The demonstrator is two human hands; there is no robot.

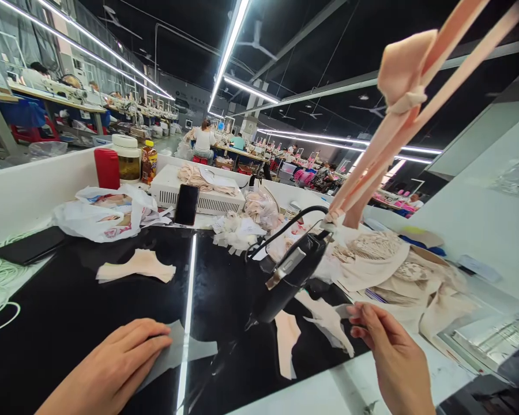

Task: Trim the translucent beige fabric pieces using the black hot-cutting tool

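My left hand (121, 357) lies flat on a sheer, greyish cut piece of fabric (196, 349) spread on the glossy black tabletop (225, 288). At the right, my right hand (393, 351) has thumb and fingers pinched on the end of a thin, sheer piece (342, 311), beside a small pile of pale cut fabric pieces (324, 317). Another pale cut piece (286, 343) is left of that pile. Between my hands, a black hand-held tool (289, 279) with a pointed tip and a cable hangs from knotted peach fabric straps (380, 144).
A stack of beige cut pieces (136, 265) lies at the back left. Behind it are a plastic bag (108, 216), a phone (187, 204) and a white vented box (168, 187). Beige fabric (380, 259) heaps up at the right. People work at sewing tables beyond.
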